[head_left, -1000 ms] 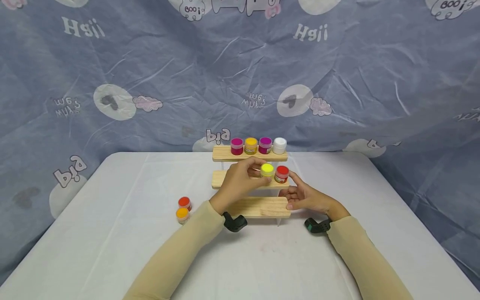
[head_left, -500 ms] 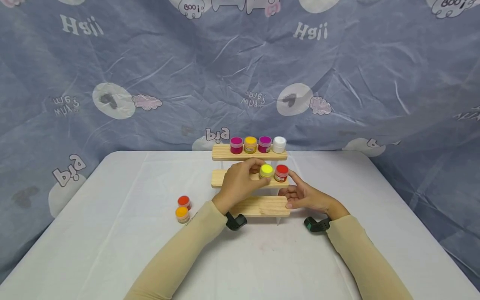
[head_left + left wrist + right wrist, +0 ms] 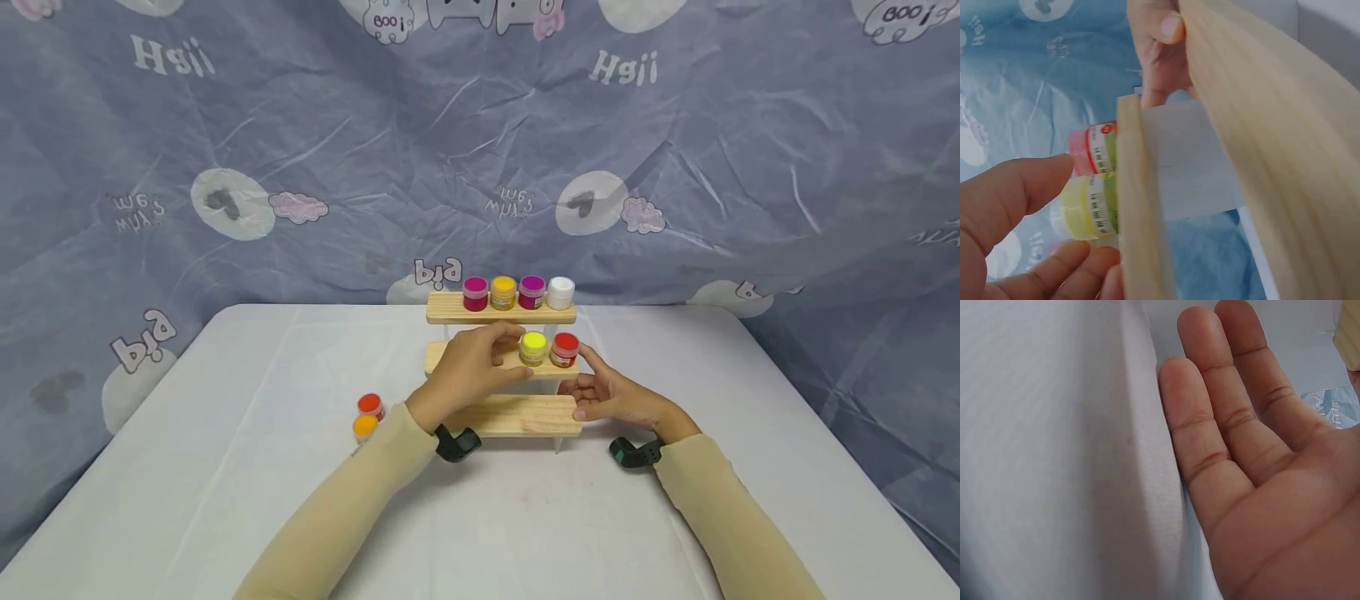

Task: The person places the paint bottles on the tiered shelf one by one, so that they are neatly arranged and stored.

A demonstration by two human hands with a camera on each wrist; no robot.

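Observation:
My left hand point(image 3: 468, 367) is beside a yellow-lidded jar point(image 3: 533, 348) on the middle shelf of a wooden tiered stand point(image 3: 517, 415). In the left wrist view, thumb and fingers spread to either side of this jar, with a gap at the thumb. A red-lidded jar point(image 3: 565, 350) stands upright right of the yellow one. My right hand point(image 3: 618, 398) rests at the stand's right end, its thumb on the lowest shelf's edge and its index finger reaching up near the red jar. In the right wrist view, the other fingers point(image 3: 1210, 425) extend loosely near the white tabletop.
The top shelf point(image 3: 501, 314) carries a magenta jar point(image 3: 476, 294), an orange-yellow jar point(image 3: 503, 292), a purple jar point(image 3: 532, 292) and a white jar point(image 3: 560, 292). Left of the stand, a red-lidded jar point(image 3: 370, 405) and an orange-lidded jar point(image 3: 365, 427) stand on the table point(image 3: 225, 467).
My left hand has let go of the yellow jar and drawn slightly left, its thumb apart from it. The yellow jar stays beside the red one. My right hand keeps its place.

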